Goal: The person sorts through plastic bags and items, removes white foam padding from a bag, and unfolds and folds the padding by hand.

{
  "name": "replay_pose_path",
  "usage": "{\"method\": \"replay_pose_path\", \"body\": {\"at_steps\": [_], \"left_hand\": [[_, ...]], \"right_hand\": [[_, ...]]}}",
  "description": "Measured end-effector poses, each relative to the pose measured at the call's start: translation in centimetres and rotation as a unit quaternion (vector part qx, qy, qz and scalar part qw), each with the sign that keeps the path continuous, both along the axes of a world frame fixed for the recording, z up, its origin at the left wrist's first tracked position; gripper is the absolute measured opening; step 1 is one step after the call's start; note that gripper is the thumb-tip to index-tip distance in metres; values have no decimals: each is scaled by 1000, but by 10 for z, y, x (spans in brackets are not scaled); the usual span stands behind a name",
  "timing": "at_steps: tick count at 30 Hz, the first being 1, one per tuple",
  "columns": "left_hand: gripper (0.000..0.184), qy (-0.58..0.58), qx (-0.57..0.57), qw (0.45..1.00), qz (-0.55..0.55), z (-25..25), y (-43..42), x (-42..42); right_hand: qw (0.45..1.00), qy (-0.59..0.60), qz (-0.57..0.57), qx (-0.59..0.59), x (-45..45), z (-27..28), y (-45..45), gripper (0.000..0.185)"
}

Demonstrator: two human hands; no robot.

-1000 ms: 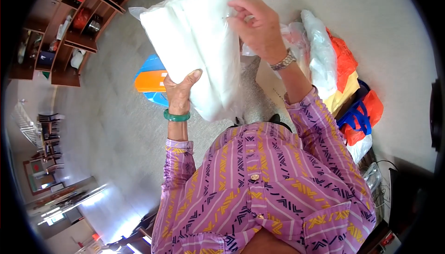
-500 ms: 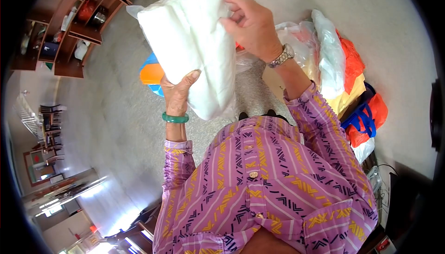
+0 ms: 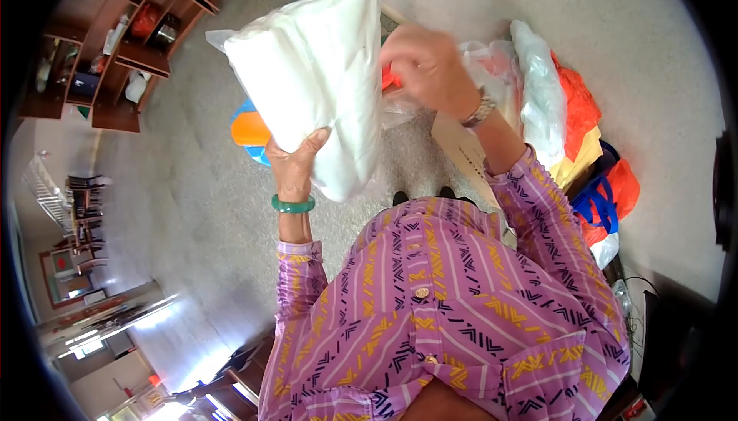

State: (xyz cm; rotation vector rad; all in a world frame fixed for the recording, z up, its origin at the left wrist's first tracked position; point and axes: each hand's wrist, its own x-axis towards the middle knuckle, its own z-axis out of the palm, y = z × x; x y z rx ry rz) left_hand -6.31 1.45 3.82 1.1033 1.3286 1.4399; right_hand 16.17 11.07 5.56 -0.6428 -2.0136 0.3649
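Note:
A white, soft-looking bundle [image 3: 307, 75] in a clear plastic wrapper stands tilted in front of me. My left hand [image 3: 294, 161] grips its lower left edge, thumb across the front and the other fingers hidden behind. My right hand [image 3: 430, 67] hovers just right of the bundle, apparently off it. Its fingers look curled but are smeared by motion, so I cannot see whether anything is between them. A bit of red [image 3: 390, 77] shows between the bundle and that hand.
Plastic bags [image 3: 542, 98] and red, yellow and blue bags [image 3: 603, 198] are piled at the right. An orange and blue object [image 3: 249, 129] sits behind the bundle. Brown shelves [image 3: 100, 44] line the upper left. Cardboard [image 3: 461, 148] lies near my feet.
My right hand has moved away from the bundle's right edge, slightly right and down. The bundle has shifted a little down and left, still in my left hand.

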Motion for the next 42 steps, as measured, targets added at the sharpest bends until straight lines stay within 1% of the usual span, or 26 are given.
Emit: {"method": "replay_pose_path", "body": {"at_steps": [3,5,6,7,8,9,11,12,13,14,17,19,20,21,22,23,24,25,26,28,30,32,34,37,41,42], "left_hand": [[45,30,-6,1000,5,2,-4,-2],[44,75,-2,997,-6,5,-4,-1],[44,76,1,997,-9,7,-4,2],[44,97,-4,995,-16,10,-3,6],[44,118,-11,993,-23,12,-5,9],[44,120,-13,992,-27,8,-8,6],[43,133,6,991,-10,-4,-6,0],[43,132,5,991,-9,-5,-7,-1],[43,112,-15,994,9,-5,-9,-2],[42,92,-33,995,30,-4,-12,-5],[41,107,-15,994,19,-4,-11,-8],[41,121,-3,993,-3,1,-12,-2],[42,144,4,990,-8,6,-11,2],[43,165,11,986,-12,8,-12,5],[43,160,13,987,-8,3,-14,3],[44,72,14,997,12,-5,-16,-6],[45,-13,12,999,29,-10,-21,-17],[49,-24,1,999,47,-13,-24,-25],[49,-28,4,998,59,-13,-24,-22],[58,-98,12,989,108,-11,-20,-19],[62,-113,54,986,107,-11,-10,-3],[62,-198,74,970,123,-1,-5,4],[63,-205,67,969,121,-3,-3,4],[66,-213,61,969,112,0,0,6],[69,-189,47,974,119,2,-1,8],[69,-228,52,967,101,-1,-2,4]], "right_hand": [[980,125,-139,71,27,40,7,16],[948,290,-126,-41,37,60,5,18],[948,291,-127,-37,33,40,13,18],[975,135,-130,117,21,2,30,22],[956,-29,-125,263,10,-18,38,26],[975,-40,-123,180,-12,13,7,26],[992,24,-15,120,-16,31,-6,38],[990,134,38,-23,-1,57,-16,43],[952,240,91,-170,10,83,-27,48],[951,240,95,-173,8,82,-27,48],[986,151,24,73,-12,86,-18,48],[969,84,-36,230,-25,86,-13,48],[975,38,-67,207,-41,51,-5,48],[976,5,-92,200,-38,29,18,39],[979,-130,-117,101,-16,-6,57,27],[963,-154,-221,-5,10,-31,88,26],[966,-32,-220,-131,39,-33,83,30],[942,85,-207,-251,55,-28,79,34],[945,79,-196,-249,47,-29,66,34],[894,171,109,-399,21,-45,22,48],[828,134,195,-508,15,-67,3,63],[835,84,227,-495,12,-73,-8,64],[837,32,259,-482,14,-76,-19,66],[807,76,206,-548,14,-57,-28,64],[782,130,214,-571,18,-54,-23,58],[780,134,218,-571,21,-55,-22,56]]}}
